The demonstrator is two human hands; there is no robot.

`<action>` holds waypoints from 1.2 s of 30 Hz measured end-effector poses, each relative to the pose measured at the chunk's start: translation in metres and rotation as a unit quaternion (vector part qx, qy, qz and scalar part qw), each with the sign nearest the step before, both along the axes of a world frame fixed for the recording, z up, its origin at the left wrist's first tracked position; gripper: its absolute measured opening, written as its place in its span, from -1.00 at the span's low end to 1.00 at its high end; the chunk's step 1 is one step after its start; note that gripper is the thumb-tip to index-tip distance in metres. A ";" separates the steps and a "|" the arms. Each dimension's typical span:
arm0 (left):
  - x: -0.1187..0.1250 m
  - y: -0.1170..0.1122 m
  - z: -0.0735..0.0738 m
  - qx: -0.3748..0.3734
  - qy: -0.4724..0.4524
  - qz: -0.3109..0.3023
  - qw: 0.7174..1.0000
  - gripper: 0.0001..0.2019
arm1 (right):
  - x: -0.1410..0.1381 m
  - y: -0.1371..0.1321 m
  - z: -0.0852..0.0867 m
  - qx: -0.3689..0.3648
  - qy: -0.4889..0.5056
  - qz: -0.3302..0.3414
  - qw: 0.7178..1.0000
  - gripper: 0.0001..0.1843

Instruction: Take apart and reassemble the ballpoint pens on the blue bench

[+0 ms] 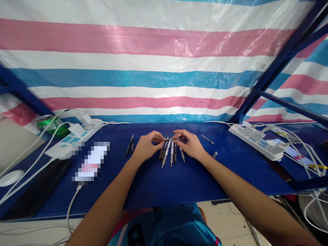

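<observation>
My left hand (146,146) and my right hand (190,144) meet above the middle of a dark blue tabletop (164,184). Their fingertips pinch a slim pen (171,139) held level between them; its small parts are hard to make out. Just below my hands lies a fanned group of several white and dark pens (170,155), their upper ends hidden by my fingers. Left of my left hand lie two dark pens (130,145). Right of my right hand are a loose pen (208,139) and a small pen part (214,154).
A white power strip (74,139) and a green drink can (52,125) stand at the left, with a pixelated white object (91,160) nearer. A second power strip (255,141) and tangled white cables lie at the right. A striped tarpaulin (153,61) hangs behind the table.
</observation>
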State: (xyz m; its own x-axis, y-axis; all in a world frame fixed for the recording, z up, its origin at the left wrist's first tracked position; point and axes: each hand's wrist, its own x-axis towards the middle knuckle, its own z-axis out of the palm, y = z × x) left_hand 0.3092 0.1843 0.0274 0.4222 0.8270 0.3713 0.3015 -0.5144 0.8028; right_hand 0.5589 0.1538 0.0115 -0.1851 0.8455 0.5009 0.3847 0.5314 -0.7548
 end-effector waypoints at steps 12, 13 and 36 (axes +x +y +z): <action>0.004 0.003 -0.006 -0.108 -0.107 -0.021 0.988 -0.65 | 0.001 -0.002 0.002 -0.030 0.006 0.019 0.999 -0.55; 0.005 0.003 -0.006 -0.116 -0.110 -0.025 0.987 -0.65 | 0.000 -0.002 0.002 -0.033 0.005 0.021 0.999 -0.54; 0.011 0.004 0.000 -0.181 -0.254 0.019 0.950 -0.53 | -0.007 0.001 0.006 -0.139 0.235 0.064 0.960 -0.51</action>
